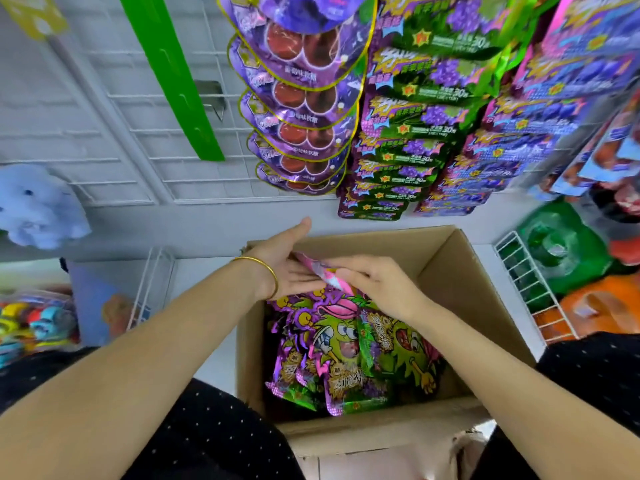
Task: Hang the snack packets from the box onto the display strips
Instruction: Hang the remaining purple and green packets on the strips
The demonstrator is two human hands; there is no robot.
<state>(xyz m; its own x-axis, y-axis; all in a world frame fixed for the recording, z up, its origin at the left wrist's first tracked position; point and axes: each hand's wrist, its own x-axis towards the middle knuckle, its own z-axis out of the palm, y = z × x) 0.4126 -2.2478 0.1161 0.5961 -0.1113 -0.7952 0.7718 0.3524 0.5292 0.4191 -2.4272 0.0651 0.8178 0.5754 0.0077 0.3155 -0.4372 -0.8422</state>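
while right grip [377, 282] curls round half-hidden pink packet [325, 272], left grip [284, 262] lies flat, open.

Glossy foil snack packets [349, 355] fill a matt cardboard box [457, 271]; the green strip [173, 74] looks smooth plastic.

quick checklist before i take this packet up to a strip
1. Packet held: ok. The packet sits between the left hand and right hand, above the box.
2. Grip: ok. The right hand curls over it; the left lies flat against it.
3. Hang hole found: cannot tell. The hands cover most of the packet.
4. Free strip: ok. The green strip at upper left hangs bare; the full strips to its right are packed.
5. Stock left: ok. Other packets lie in the box.
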